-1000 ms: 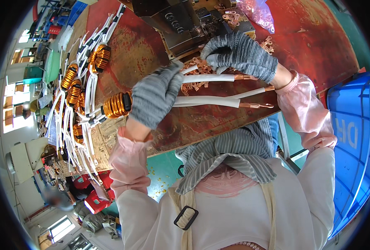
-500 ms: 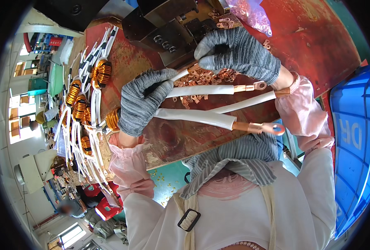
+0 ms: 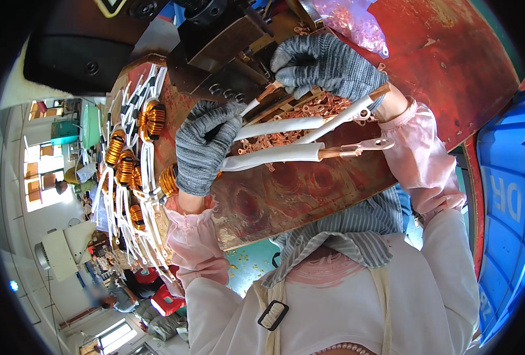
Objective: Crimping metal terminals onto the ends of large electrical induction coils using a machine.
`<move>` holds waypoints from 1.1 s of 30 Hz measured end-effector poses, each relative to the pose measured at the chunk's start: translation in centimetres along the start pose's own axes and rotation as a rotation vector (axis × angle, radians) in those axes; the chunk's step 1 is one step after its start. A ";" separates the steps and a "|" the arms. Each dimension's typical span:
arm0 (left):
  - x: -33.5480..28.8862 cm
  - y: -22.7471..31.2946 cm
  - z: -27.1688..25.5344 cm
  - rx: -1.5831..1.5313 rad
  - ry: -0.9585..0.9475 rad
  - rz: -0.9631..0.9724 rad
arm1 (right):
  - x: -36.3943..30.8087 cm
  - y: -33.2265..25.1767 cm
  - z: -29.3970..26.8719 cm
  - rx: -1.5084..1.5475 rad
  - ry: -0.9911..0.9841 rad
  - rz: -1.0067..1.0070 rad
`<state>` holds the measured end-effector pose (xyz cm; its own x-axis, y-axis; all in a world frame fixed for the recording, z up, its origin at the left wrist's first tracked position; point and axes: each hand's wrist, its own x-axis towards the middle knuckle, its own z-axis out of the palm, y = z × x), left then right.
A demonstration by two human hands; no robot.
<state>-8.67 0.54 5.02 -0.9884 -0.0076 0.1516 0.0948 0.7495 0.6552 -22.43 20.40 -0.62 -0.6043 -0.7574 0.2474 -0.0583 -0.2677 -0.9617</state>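
My left hand (image 3: pixel 206 148), in a grey knitted glove, is closed around several white-sleeved leads of a copper-wound coil (image 3: pixel 168 179). Two of these leads (image 3: pixel 277 155) carry copper ring lugs on their ends. Another sleeved lead (image 3: pixel 339 121) ends in bare copper and slants up across my right wrist. My right hand (image 3: pixel 330 66), gloved alike, pinches the copper end of a short lead (image 3: pixel 259 102) right by the dark metal machine (image 3: pixel 230 68). Whether a lug is between those fingertips is hidden. Below that hand, loose copper lugs (image 3: pixel 304 118) lie in a heap.
More copper-wound coils (image 3: pixel 126 168) with white leads lie along the bench's left side. A clear bag of lugs (image 3: pixel 357 26) rests at the back of the worn red bench (image 3: pixel 440 65). At the right stands a blue bin (image 3: pixel 508 201). Farther left, a person sits beyond the bench.
The view has shifted, showing more of the machine. My hands with the leads are closer to it. The bare-ended lead has swung up over my right wrist, and the lugged leads tilt higher.
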 end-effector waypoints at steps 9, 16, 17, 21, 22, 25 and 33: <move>0.7 -0.7 -0.1 -0.163 0.110 -0.277 | 0.9 -0.6 -0.4 0.107 0.047 0.162; 1.1 -1.6 0.0 -0.030 0.152 -0.214 | 1.0 -0.5 -0.6 0.246 0.084 0.179; 1.2 -1.5 0.0 0.002 0.143 -0.215 | 0.8 -0.2 -0.7 0.241 0.050 0.184; 1.1 -1.5 -0.3 0.088 0.128 -0.210 | 1.1 0.5 -0.6 0.195 0.102 0.171; 1.2 -1.5 -0.3 0.088 0.125 -0.210 | 1.3 0.9 -0.8 0.105 0.101 0.143; 1.2 -1.4 -0.4 0.025 0.126 -0.218 | 1.3 0.9 -0.9 -0.019 0.105 0.096; 1.2 -1.7 -0.6 0.046 0.117 -0.227 | 1.3 0.3 -0.6 0.000 0.127 0.125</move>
<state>-9.97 -1.14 4.60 -0.9630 -0.2537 0.0913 -0.1358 0.7489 0.6486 -23.65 19.70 -0.65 -0.7022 -0.7036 0.1089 0.0237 -0.1760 -0.9841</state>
